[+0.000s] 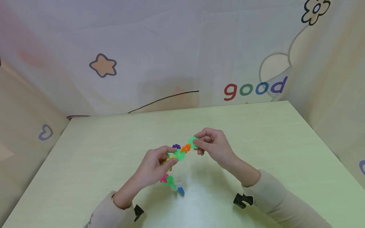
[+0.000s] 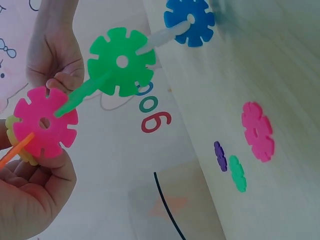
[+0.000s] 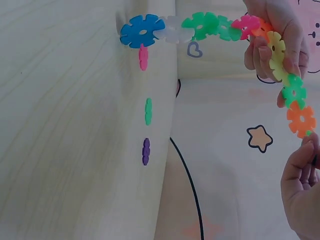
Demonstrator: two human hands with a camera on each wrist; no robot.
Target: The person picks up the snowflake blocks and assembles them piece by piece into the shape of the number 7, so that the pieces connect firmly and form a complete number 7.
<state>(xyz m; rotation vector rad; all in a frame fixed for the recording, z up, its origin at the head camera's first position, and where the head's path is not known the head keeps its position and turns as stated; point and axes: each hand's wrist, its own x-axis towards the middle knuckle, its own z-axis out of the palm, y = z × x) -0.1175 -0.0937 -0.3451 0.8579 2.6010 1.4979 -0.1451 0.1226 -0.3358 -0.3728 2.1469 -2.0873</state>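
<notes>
A chain of notched plastic snowflake discs joined edge to edge spans both hands. My left hand (image 1: 155, 164) grips it around its yellow disc (image 3: 276, 49) and a green disc (image 1: 179, 155). Between the hands an orange disc (image 1: 186, 148) shows. At the chain's upper end my right hand (image 1: 215, 147) pinches another green disc (image 1: 192, 142) between thumb and fingers. Below the left hand hang a pink disc (image 2: 46, 122), a green disc (image 2: 121, 61), a clear white disc (image 3: 173, 31) and a blue disc (image 2: 189, 21), which is at the tabletop.
Loose on the pale wooden table (image 1: 114, 139) lie a pink disc (image 2: 258, 131), a green disc (image 2: 238, 173) and a purple disc (image 1: 176, 146), behind the left hand in the head view. A printed curtain (image 1: 159, 57) hangs along the table's back edge.
</notes>
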